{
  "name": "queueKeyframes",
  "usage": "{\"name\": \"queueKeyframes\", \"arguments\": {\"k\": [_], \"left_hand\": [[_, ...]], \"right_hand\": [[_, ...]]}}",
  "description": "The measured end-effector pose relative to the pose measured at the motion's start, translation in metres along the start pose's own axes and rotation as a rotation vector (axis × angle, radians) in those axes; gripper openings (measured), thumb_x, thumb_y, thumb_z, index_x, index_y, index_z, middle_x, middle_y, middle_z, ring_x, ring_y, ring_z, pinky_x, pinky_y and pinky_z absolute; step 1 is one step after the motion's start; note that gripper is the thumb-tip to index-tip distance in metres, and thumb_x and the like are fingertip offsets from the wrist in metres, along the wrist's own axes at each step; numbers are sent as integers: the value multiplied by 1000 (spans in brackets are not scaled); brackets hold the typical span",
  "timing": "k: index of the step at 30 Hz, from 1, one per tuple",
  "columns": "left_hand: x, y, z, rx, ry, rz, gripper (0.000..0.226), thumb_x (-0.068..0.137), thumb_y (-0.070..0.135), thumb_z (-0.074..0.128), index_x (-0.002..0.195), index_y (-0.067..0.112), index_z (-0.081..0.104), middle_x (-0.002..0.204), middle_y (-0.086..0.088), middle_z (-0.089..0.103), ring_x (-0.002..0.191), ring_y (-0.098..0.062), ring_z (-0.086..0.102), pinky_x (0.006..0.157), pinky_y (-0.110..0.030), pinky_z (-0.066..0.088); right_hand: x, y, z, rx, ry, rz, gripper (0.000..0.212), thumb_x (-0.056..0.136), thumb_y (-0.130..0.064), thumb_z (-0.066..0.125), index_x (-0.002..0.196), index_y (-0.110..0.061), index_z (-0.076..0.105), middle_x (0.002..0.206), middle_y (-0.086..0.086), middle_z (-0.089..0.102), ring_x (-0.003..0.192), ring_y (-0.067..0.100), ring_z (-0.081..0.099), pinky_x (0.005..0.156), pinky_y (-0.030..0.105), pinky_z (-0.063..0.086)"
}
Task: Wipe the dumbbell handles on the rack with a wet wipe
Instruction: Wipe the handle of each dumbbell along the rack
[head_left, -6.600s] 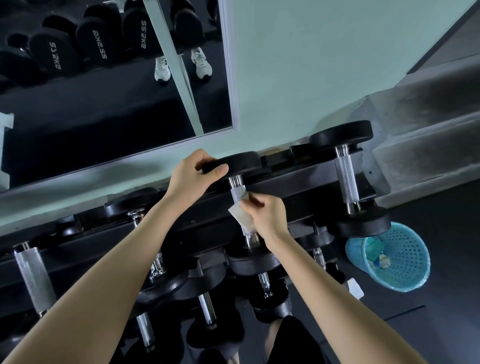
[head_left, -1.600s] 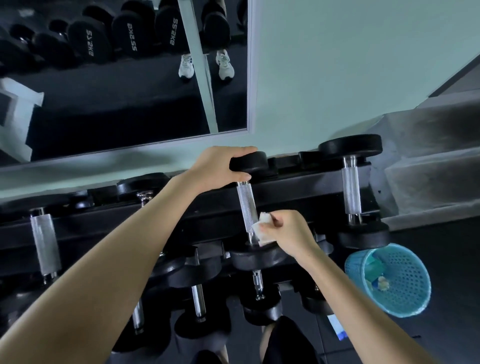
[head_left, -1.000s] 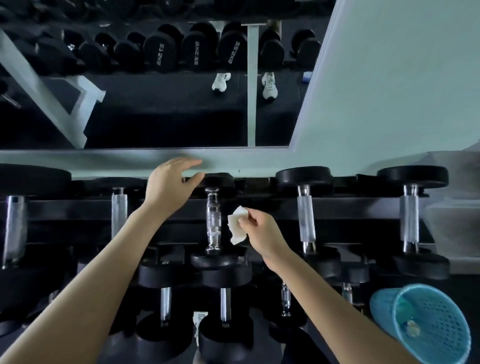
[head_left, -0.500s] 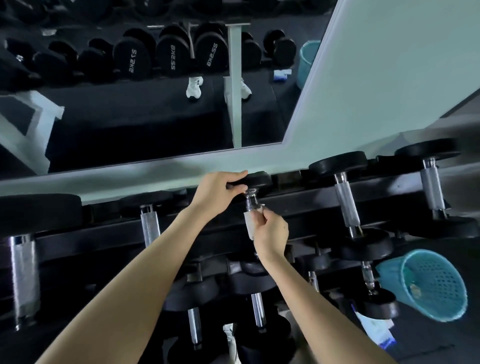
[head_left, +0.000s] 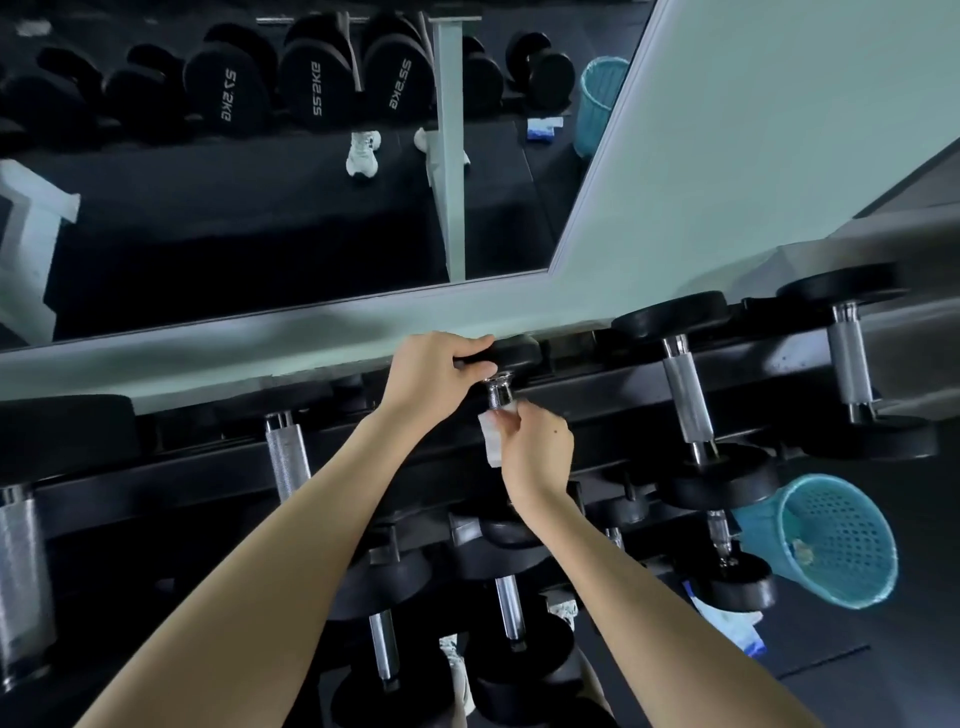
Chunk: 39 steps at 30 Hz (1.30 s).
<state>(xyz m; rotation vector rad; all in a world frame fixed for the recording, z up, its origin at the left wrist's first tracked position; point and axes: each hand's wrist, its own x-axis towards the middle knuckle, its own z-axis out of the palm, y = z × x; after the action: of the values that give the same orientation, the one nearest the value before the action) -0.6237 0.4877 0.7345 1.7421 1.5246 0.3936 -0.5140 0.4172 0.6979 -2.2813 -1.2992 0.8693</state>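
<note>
A black rack (head_left: 208, 467) holds dumbbells with chrome handles on its upper and lower rows. My left hand (head_left: 434, 379) grips the black far head (head_left: 514, 353) of a small dumbbell on the upper row. My right hand (head_left: 535, 452) wraps a white wet wipe (head_left: 491, 441) round that dumbbell's chrome handle (head_left: 500, 395), just below the far head. My right hand hides most of the handle.
More dumbbells lie to the right (head_left: 685, 400) and left (head_left: 285, 457) on the upper row. A teal mesh bin (head_left: 826, 540) stands on the floor at the right, with a wipe packet (head_left: 732, 623) beside it. A wall mirror (head_left: 260, 182) rises behind the rack.
Both hands moved from the previous dumbbell to this smaller one. My left hand took hold of its far head and my right hand closed the wipe round its handle.
</note>
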Motion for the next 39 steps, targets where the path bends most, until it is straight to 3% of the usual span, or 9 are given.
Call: {"name": "queueKeyframes", "arguments": {"k": [7, 10, 14, 18, 25, 28, 32, 36, 39], "left_hand": [[3, 1, -1, -19, -7, -32, 35, 83, 25, 71, 117, 25, 67, 117, 5, 68, 103, -11, 61, 85, -20, 44], [3, 2, -2, -20, -12, -32, 35, 83, 25, 71, 118, 24, 66, 117, 5, 67, 101, -12, 62, 88, -24, 47], [4, 2, -4, -22, -30, -28, 37, 83, 26, 71, 119, 25, 65, 119, 6, 66, 90, -10, 61, 80, -21, 44], [4, 0, -3, -29, -39, -31, 37, 82, 26, 72, 119, 25, 66, 119, 7, 66, 96, -10, 61, 81, -19, 42], [2, -1, 0, -38, 0, -37, 36, 82, 24, 72, 118, 25, 66, 106, 5, 70, 84, -11, 60, 78, -21, 44], [1, 0, 1, -49, 24, -42, 35, 82, 24, 72, 116, 24, 67, 104, 5, 71, 82, -10, 61, 78, -19, 43], [1, 1, 0, -26, 8, -45, 34, 83, 25, 71, 117, 26, 67, 103, 3, 71, 88, -12, 62, 79, -23, 46], [0, 0, 0, -25, 12, -30, 34, 83, 26, 71, 117, 26, 67, 104, 2, 71, 94, -14, 62, 89, -30, 49], [0, -1, 0, -39, 9, -29, 34, 82, 26, 71, 116, 26, 67, 103, 2, 71, 94, -14, 62, 88, -30, 49]], "right_hand": [[13, -6, -1, 115, 3, -19, 27, 95, -34, 52, 84, -11, 60, 80, 5, 67, 77, 20, 63, 64, 26, 42], [14, 17, -12, 186, -159, -66, 24, 89, -30, 61, 69, -18, 55, 65, -3, 59, 63, 9, 53, 55, 19, 36], [17, 43, -28, 123, -416, -65, 28, 86, -34, 65, 82, -6, 68, 71, 5, 67, 61, 7, 55, 53, 15, 38], [5, 61, -34, 4, -577, -81, 15, 84, -27, 69, 80, -13, 66, 73, -7, 68, 69, 6, 64, 58, 15, 44], [-24, 39, -18, -180, -297, -79, 15, 85, -27, 67, 74, -21, 58, 77, -2, 69, 72, 14, 61, 62, 24, 35], [-30, 33, -16, -202, -228, -123, 9, 91, -24, 61, 84, -17, 59, 70, -5, 64, 62, 5, 57, 56, 17, 31], [-24, 38, -9, 60, -130, -29, 35, 85, -27, 68, 60, -19, 45, 55, -12, 47, 45, 4, 43, 47, 12, 33], [-16, 41, -6, 311, -123, 42, 21, 83, -25, 70, 69, -12, 62, 59, -9, 57, 53, 2, 53, 47, 12, 37], [-7, 42, -8, 467, -187, 121, 15, 81, -23, 71, 77, -8, 70, 70, 1, 68, 70, 17, 66, 62, 31, 54]]}}
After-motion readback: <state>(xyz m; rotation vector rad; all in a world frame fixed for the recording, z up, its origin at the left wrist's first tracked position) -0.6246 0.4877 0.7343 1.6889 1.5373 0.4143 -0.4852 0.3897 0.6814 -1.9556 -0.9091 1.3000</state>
